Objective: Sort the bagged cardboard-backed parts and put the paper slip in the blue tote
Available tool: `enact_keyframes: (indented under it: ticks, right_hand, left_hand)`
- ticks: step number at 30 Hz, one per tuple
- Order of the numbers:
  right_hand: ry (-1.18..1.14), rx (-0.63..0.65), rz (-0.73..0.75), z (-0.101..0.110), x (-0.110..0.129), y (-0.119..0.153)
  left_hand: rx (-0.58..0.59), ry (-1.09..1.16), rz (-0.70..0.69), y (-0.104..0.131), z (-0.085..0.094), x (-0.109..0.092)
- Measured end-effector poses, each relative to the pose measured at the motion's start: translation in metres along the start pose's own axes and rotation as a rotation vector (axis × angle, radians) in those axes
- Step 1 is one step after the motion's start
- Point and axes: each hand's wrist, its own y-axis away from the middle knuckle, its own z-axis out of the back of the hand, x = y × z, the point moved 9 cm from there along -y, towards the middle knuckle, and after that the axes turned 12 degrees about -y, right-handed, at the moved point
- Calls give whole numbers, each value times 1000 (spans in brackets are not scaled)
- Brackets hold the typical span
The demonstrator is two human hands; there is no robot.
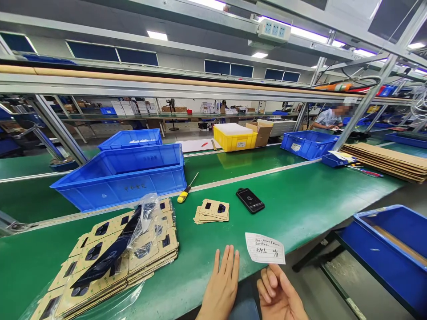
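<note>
My left hand (223, 280) lies flat, palm down, on the near edge of the green bench (293, 204), fingers together, holding nothing. My right hand (279, 293) is palm up just off the bench edge, pinching a small white slip with handwriting (265, 249). To the left lies a large stack of tan die-cut sheets (116, 258) with dark strips and a clear plastic bag (147, 222) on top. Farther out sit a small stack of tan sheets (212, 210), a black phone (250, 200) and a yellow-handled screwdriver (184, 194).
Two blue bins (123, 175) stand behind the stack, a yellow bin (235, 135) and a cardboard box (263, 133) farther back. Another blue bin (308, 143) and cardboard sheets (387, 160) lie right. A blue bin (390, 253) sits low at right. A seated person (330, 118) works far away.
</note>
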Motion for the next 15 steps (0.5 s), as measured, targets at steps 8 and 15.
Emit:
enact_keyframes:
  ticks: [8,15]
  right_hand:
    - [-20,32,-15,1,-6,-4]
    - [86,-153,399,30,96,-20]
  left_hand:
    - [2,-40,-1,0,0,1]
    - [-69,118,-14,9,-13,8]
